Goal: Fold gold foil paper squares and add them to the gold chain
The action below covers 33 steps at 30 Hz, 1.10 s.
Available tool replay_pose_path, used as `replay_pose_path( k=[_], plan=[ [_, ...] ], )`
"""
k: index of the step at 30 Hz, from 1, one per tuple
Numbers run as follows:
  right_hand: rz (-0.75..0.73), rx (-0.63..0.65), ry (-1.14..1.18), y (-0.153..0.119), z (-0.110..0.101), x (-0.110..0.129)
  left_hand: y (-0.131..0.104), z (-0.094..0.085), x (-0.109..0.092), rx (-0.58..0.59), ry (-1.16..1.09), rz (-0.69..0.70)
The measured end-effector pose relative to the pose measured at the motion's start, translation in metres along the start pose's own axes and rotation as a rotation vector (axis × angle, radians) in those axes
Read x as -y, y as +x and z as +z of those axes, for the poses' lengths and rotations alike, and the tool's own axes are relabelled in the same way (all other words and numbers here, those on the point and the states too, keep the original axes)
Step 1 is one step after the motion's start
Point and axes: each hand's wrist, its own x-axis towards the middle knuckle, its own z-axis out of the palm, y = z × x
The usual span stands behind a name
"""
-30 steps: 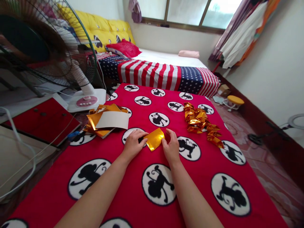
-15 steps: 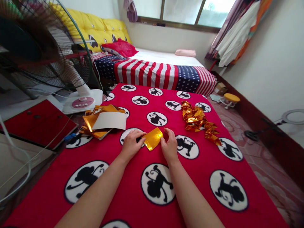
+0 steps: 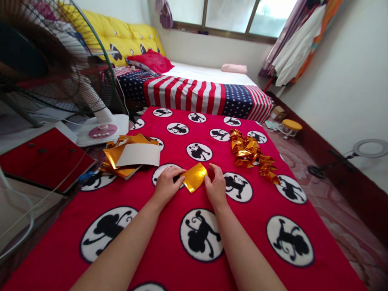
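A small rectangle of shiny gold foil paper (image 3: 195,178) is held between my two hands, low over the red cloth (image 3: 151,250) with its monkey roundels. Its left edge is pinched by my left hand (image 3: 167,184), thumb against the paper. My right hand (image 3: 216,186) grips the right edge the same way. To the left lies a loose pile of gold foil sheets (image 3: 112,155), with a sheet showing its whitish back (image 3: 139,154) on top. Several folded gold paper pieces (image 3: 247,151) stand in rows at the right.
An electric fan (image 3: 103,125) with turning blades stands left of the cloth, beside a red panel (image 3: 48,155). Beyond the far edge is a bed (image 3: 194,95) with a striped cover. A yellow stool (image 3: 292,124) and a ring light (image 3: 370,148) are on the right.
The whole view has shifted slightly. My hands keep the same hold on the gold foil paper, which looks unchanged.
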Motion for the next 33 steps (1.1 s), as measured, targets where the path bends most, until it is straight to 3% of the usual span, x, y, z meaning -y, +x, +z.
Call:
replay_pose_path(
  k=[33],
  plan=[
    [0.001,0.005,-0.036,0.0031,0.0029,0.0011,0.0005,-0.0013,0.002,-0.003,-0.048,-0.008]
  ],
)
